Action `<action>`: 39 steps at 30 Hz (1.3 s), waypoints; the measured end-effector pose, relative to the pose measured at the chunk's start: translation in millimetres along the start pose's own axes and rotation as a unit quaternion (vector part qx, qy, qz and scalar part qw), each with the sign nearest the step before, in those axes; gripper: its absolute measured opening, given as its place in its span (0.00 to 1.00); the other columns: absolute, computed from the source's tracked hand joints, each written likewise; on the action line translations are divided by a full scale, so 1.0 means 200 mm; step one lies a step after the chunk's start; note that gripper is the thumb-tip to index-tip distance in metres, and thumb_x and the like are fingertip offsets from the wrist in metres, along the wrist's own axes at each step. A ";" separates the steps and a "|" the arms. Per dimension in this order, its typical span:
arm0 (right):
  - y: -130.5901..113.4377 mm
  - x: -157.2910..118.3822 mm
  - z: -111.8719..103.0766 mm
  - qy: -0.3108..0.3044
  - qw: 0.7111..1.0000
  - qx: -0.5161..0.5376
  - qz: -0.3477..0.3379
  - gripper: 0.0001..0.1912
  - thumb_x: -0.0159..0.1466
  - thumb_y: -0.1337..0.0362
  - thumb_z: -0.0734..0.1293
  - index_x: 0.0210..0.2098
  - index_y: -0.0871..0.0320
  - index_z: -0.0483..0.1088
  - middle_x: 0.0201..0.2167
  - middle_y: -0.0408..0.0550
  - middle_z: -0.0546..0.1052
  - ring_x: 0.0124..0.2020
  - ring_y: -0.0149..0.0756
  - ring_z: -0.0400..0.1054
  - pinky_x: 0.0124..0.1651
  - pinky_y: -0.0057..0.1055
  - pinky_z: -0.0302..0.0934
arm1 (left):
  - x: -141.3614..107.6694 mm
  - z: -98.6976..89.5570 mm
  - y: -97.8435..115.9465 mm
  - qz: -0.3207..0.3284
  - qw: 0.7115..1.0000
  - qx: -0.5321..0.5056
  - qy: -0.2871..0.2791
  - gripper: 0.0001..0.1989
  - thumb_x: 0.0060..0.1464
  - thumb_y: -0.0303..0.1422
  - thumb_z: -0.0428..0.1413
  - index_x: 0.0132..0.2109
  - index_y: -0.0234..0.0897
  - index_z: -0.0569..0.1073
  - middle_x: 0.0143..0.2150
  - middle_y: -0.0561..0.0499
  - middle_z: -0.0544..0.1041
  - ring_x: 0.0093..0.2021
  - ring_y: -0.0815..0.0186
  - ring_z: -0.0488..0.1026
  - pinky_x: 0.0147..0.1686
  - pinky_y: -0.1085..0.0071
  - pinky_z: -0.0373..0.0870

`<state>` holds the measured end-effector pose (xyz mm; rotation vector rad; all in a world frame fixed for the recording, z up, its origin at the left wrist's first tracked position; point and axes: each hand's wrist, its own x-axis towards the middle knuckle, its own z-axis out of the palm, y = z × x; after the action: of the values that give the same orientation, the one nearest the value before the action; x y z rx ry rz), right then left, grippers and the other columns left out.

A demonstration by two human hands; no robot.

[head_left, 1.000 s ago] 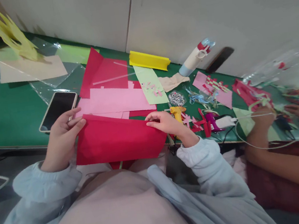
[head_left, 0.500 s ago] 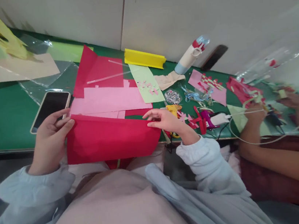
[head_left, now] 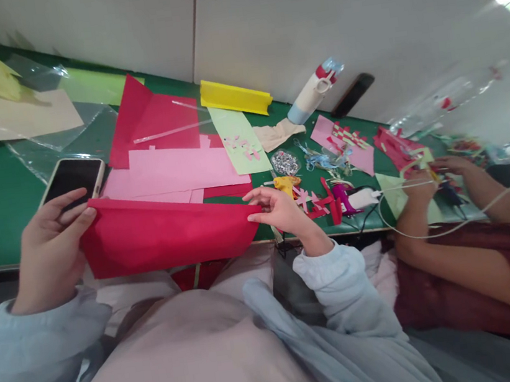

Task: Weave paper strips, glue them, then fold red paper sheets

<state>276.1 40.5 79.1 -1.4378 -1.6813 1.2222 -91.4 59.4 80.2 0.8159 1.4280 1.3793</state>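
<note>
A folded-looking red sheet (head_left: pixel 171 233), paper or felt, is held level between my hands over the table's front edge and my lap. My left hand (head_left: pixel 55 245) pinches its upper left corner between thumb and fingers. At the upper right end, my right hand (head_left: pixel 281 212) grips the edge with thumb and fingertips. Just behind the sheet lie pink sheets (head_left: pixel 176 167) and another red sheet (head_left: pixel 170 120). A phone (head_left: pixel 72 177) rests flat beyond my left fingers. Close to my right hand is a yellow glue gun (head_left: pixel 287 185), partly hidden.
A yellow folded strip (head_left: pixel 236 97), a bottle (head_left: pixel 311 97) and a dark phone-like object (head_left: pixel 354 94) stand along the wall. Beads (head_left: pixel 285 162) and cut pieces (head_left: pixel 312 199) lie to the right. A white cable (head_left: pixel 430 235) loops toward a co-worker's hands (head_left: pixel 418 185).
My left hand has moved left with the sheet's corner, so my hands are farther apart and the sheet shows wider. The view has shifted slightly. The co-worker's hands have come closer together.
</note>
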 end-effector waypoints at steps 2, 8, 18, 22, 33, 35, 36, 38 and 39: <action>0.01 -0.02 0.02 0.045 0.999 0.021 0.003 0.22 0.50 0.59 0.77 0.43 0.56 0.73 0.36 0.46 0.76 0.38 0.34 0.71 0.42 0.31 0.67 | -0.01 0.00 0.01 0.002 1.000 0.005 0.019 0.21 0.49 0.24 0.63 0.52 0.39 0.78 0.33 0.56 0.80 0.31 0.77 0.74 0.32 0.86 0.71; 0.00 -0.06 0.08 0.134 0.987 0.083 -0.018 0.21 0.48 0.59 0.78 0.40 0.53 0.74 0.32 0.43 0.76 0.34 0.31 0.70 0.35 0.28 0.67 | 0.00 -0.04 0.00 0.027 0.998 0.028 0.048 0.23 0.46 0.26 0.64 0.52 0.39 0.78 0.34 0.55 0.80 0.31 0.77 0.73 0.30 0.86 0.70; -0.01 -0.10 0.12 0.199 0.976 0.076 -0.039 0.17 0.50 0.55 0.78 0.35 0.57 0.79 0.29 0.45 0.79 0.30 0.31 0.71 0.35 0.31 0.70 | 0.00 -0.07 0.00 0.083 0.995 0.031 0.040 0.26 0.42 0.32 0.68 0.52 0.40 0.79 0.33 0.55 0.78 0.32 0.74 0.73 0.33 0.82 0.71; -0.02 -0.11 0.11 0.215 0.974 0.058 -0.036 0.17 0.50 0.54 0.77 0.36 0.57 0.81 0.30 0.46 0.80 0.29 0.32 0.71 0.34 0.31 0.70 | -0.02 -0.05 0.03 0.073 0.995 0.038 0.049 0.25 0.44 0.30 0.66 0.52 0.40 0.79 0.34 0.56 0.77 0.31 0.76 0.71 0.33 0.83 0.71; 0.00 -0.10 0.07 0.212 0.974 0.074 0.010 0.17 0.48 0.56 0.78 0.35 0.57 0.81 0.29 0.46 0.80 0.29 0.32 0.71 0.36 0.33 0.70 | -0.05 -0.02 0.05 0.064 0.996 0.033 0.058 0.26 0.41 0.29 0.66 0.52 0.39 0.79 0.31 0.55 0.78 0.28 0.76 0.71 0.28 0.84 0.70; 0.01 -0.10 0.06 0.213 0.974 0.076 0.015 0.17 0.47 0.56 0.78 0.34 0.57 0.81 0.29 0.46 0.80 0.30 0.32 0.71 0.36 0.33 0.70 | -0.05 -0.02 0.05 0.065 0.996 0.030 0.060 0.27 0.40 0.29 0.67 0.52 0.38 0.79 0.31 0.55 0.78 0.27 0.77 0.71 0.27 0.84 0.70; 0.01 -0.10 0.06 0.215 0.973 0.079 0.017 0.16 0.47 0.56 0.78 0.34 0.57 0.81 0.29 0.46 0.80 0.29 0.32 0.70 0.36 0.32 0.69 | -0.06 -0.01 0.05 0.064 0.996 0.029 0.060 0.27 0.40 0.29 0.66 0.52 0.38 0.79 0.31 0.54 0.78 0.27 0.77 0.71 0.26 0.85 0.70; 0.01 -0.10 0.06 0.219 0.972 0.084 0.022 0.16 0.47 0.57 0.78 0.34 0.57 0.81 0.28 0.46 0.79 0.29 0.31 0.70 0.35 0.31 0.68 | -0.06 -0.01 0.06 0.059 0.996 0.030 0.059 0.27 0.40 0.29 0.66 0.52 0.37 0.79 0.31 0.54 0.78 0.26 0.77 0.71 0.25 0.85 0.69; 0.02 -0.10 0.06 0.220 0.971 0.085 0.024 0.16 0.47 0.57 0.78 0.33 0.57 0.81 0.27 0.45 0.79 0.28 0.31 0.69 0.34 0.31 0.68 | -0.07 0.00 0.07 0.058 0.996 0.031 0.057 0.27 0.41 0.29 0.66 0.52 0.37 0.79 0.30 0.55 0.78 0.26 0.77 0.71 0.24 0.85 0.69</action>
<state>271.0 18.3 73.6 -1.5156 -1.2185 0.9558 -89.2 48.5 95.4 0.8830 1.5388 1.4959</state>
